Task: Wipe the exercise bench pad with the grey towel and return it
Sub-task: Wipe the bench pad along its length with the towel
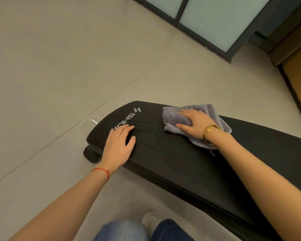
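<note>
Pressing grey towel (176, 117) flat against bench pad (189, 159), frame centre-right, right hand (194, 123) fingers spread. Resting left hand (119, 144) open-palmed on pad, frame centre.

Dim, warm, even light; soft shadows; wide-angle bending at edges (slightly soft focus).

Hands (195, 123) on towel (174, 117) (bench pad (189, 162))

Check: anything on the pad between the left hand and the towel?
Head view: nothing. Only bare black pad lies between the left hand and the towel under the right hand.
</note>
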Available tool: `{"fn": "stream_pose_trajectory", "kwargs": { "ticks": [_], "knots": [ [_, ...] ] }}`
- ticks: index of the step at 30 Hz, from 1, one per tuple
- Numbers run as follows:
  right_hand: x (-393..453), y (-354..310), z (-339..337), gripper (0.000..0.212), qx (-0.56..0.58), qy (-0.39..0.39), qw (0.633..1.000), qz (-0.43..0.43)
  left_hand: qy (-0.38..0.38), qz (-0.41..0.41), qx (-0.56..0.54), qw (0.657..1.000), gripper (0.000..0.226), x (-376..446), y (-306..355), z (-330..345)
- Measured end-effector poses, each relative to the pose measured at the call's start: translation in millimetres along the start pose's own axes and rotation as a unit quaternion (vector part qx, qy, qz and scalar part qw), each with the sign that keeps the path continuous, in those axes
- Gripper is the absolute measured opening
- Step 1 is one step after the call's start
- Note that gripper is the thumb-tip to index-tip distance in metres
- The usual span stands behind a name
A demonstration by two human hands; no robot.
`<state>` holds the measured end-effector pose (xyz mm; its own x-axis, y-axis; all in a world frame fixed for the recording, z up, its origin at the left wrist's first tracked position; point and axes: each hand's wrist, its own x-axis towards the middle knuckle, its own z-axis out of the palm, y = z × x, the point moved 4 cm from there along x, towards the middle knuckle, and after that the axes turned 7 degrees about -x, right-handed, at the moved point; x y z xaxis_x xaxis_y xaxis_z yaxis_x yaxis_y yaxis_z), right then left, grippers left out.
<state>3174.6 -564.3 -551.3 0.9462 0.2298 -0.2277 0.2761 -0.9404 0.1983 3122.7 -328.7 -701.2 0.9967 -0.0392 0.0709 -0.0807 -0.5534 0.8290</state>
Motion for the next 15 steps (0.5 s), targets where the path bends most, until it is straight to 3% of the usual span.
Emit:
{"fn": "stream_pose_trajectory", "kwargs": {
  "ticks": [2, 6, 10, 12, 15],
  "knots": [
    [29, -11, 15, 0.056, -0.039, -0.023, 0.998, 0.033, 0.009, -0.001, -0.002, 1.0, 0.045, 1, -1, 0],
    [-6, -70, 17, 0.057, -0.01, -0.032, 0.995, -0.097, 0.011, 0.002, -0.003, 1.0, 0.044, 1, -5, 2],
    [-73, -55, 0, 0.056, 0.042, -0.007, 0.986, -0.16, 0.015, 0.007, -0.01, 1.0, 0.044, 1, -5, 2],
    [-61, -25, -4, 0.056, 0.035, 0.009, 0.992, -0.12, 0.018, 0.0, -0.013, 1.0, 0.044, 0, -3, 1],
    [-1, 10, 0, 0.057, -0.001, -0.003, 1.0, 0.018, 0.014, -0.007, -0.017, 1.0, 0.044, 0, -2, 1]
  ]
}}
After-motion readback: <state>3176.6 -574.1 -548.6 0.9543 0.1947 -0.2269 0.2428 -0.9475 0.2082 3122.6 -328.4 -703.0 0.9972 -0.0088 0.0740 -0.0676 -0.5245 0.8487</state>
